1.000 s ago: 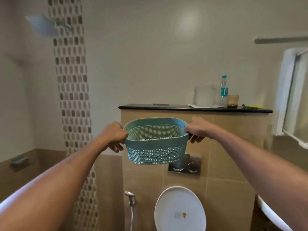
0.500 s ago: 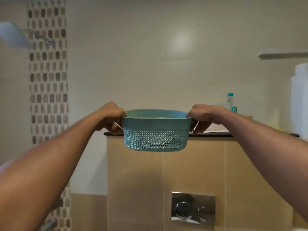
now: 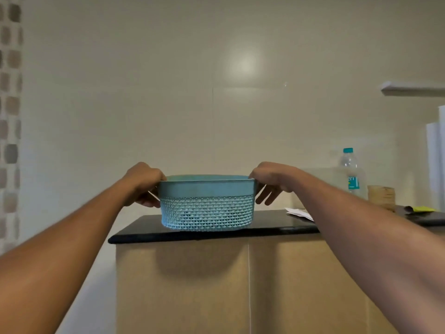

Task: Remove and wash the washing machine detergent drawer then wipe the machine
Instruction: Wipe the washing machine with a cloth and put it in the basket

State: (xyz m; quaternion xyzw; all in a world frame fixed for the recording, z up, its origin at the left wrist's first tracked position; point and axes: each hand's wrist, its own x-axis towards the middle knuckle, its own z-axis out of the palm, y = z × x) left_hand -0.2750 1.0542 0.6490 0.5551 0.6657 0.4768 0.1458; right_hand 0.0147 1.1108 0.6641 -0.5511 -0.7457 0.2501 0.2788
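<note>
Resting at the near edge of the dark ledge [image 3: 277, 229], the teal basket [image 3: 207, 201] is the main risk: its bottom seems to slightly overhang the front lip, so letting go too soon could tip it off toward the person. Behind it the ledge looks bare, with room to push it deeper. Clutter sits well to the right: a water bottle [image 3: 350, 173], a brown cup [image 3: 381, 196], some papers [image 3: 298, 213]. The left hand [image 3: 142, 184] and right hand [image 3: 272, 182] each clasp one end of the rim. No washing machine or detergent drawer is in view.
</note>
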